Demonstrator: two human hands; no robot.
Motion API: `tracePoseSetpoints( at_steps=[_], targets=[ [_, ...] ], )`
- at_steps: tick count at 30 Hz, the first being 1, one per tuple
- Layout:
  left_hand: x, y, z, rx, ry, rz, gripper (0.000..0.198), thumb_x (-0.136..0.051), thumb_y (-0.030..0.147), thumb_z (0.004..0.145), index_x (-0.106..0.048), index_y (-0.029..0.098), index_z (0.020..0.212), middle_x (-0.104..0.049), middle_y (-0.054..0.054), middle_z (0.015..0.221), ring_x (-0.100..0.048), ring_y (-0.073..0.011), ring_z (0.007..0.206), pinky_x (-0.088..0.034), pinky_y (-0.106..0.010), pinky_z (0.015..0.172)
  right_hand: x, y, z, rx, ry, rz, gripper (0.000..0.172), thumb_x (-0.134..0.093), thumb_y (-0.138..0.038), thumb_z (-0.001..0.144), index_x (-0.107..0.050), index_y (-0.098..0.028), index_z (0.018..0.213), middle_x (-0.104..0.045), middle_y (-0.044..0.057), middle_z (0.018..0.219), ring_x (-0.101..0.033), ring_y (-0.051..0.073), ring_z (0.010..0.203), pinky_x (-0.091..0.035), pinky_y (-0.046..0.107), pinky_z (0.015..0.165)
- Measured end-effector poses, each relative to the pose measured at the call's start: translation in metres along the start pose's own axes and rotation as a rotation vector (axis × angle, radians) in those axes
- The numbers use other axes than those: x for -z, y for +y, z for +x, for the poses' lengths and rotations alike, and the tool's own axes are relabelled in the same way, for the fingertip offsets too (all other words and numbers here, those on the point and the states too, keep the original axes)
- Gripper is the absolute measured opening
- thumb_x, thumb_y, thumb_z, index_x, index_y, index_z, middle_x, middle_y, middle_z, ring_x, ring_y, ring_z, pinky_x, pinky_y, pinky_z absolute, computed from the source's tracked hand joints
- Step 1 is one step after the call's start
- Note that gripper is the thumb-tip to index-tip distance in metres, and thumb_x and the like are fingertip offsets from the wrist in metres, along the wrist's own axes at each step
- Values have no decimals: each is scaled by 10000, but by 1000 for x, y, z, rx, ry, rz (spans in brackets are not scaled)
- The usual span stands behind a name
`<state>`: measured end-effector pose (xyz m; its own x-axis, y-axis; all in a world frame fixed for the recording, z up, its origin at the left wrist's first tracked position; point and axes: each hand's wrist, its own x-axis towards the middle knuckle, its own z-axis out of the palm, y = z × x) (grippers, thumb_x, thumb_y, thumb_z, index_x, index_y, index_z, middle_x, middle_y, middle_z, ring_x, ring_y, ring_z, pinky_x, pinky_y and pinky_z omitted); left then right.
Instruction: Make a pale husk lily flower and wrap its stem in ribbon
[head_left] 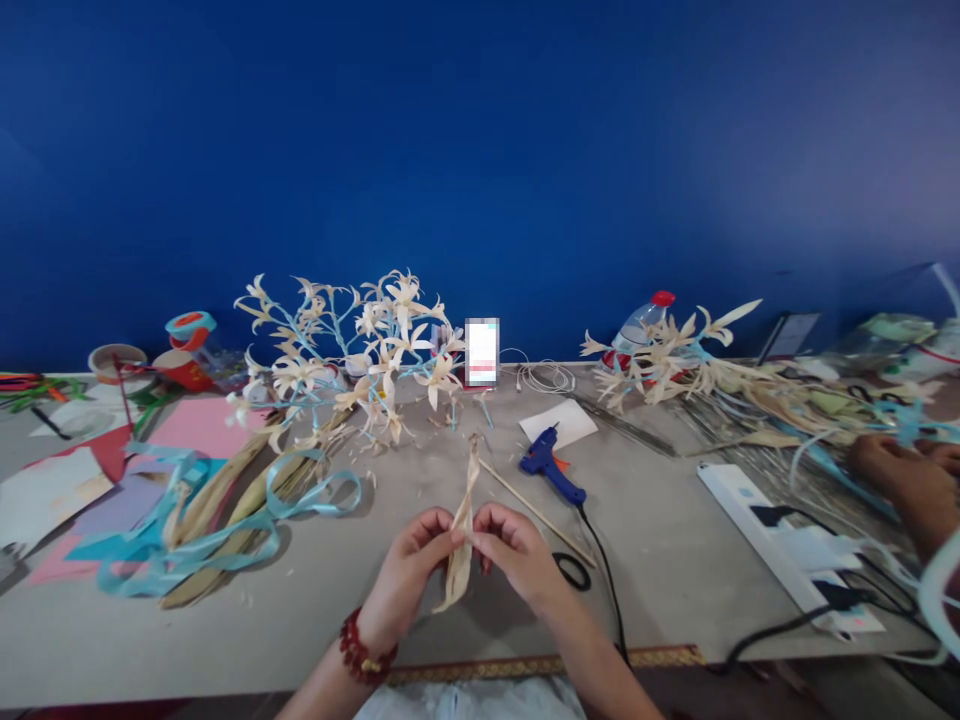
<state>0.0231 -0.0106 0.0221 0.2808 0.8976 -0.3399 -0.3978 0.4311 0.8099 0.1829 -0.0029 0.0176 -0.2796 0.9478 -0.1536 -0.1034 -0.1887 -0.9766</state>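
Between my two hands is a long, pale, dried corn husk (459,575), twisted narrow at its far end and wider toward me. My left hand (421,555) pinches its left edge with thumb and fingers. On the opposite edge, my right hand (511,550) is closed on the same husk. The fingertips of both hands nearly meet at its middle. A thin wooden stick (536,512) lies just beyond my right hand. Further right rests a blue hot glue gun (551,465), its cord running toward the table's front edge.
Husk flowers on blue stems (390,350) stand at the back. Blue ribbon (247,540) and dried husks (217,500) lie left. A black ring of tape (571,571) is near my right wrist. On the right are a power strip (750,530) and another person's hand (900,480).
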Motion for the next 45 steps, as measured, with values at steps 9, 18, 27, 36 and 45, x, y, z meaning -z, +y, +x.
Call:
tracePoseSetpoints(
  at_steps=[9,18,27,36,45],
  targets=[
    [2,1,4,-30,3,38,242,-756,322,746,-575,162,761,-592,19,639,-527,-94,570,-390,-201,562,-2,-3,0,-39,-55,35,261,-694,-372,742,-522,-185,681,-491,-62,595,-461,88,513,-409,215,512],
    [3,-2,1,-112,-28,181,266,-704,395,780,-572,164,794,-563,22,639,-497,-104,551,-380,-217,541,-1,1,-4,-2,-30,-25,209,-629,-336,772,-511,-196,670,-462,-57,593,-469,106,534,-391,223,520],
    [8,9,-11,-465,19,795,103,-576,202,848,-675,193,822,-646,-50,791,-555,-180,733,-395,-254,689,-3,10,-10,285,121,-496,73,-590,-219,797,-603,-213,725,-616,33,720,-563,202,691,-431,289,631],
    [18,8,-19,-399,-17,726,135,-549,250,883,-675,201,892,-654,-56,817,-580,-178,743,-418,-256,691,-8,10,-11,332,94,-489,145,-585,-258,827,-572,-217,688,-565,14,671,-526,183,650,-402,281,616],
    [19,4,-14,-142,-93,205,314,-635,394,846,-567,187,1073,-521,37,684,-468,-74,484,-361,-177,438,-16,8,-3,28,2,-39,174,-583,-300,769,-529,-205,634,-483,-39,580,-458,123,532,-391,228,498]
  ],
)
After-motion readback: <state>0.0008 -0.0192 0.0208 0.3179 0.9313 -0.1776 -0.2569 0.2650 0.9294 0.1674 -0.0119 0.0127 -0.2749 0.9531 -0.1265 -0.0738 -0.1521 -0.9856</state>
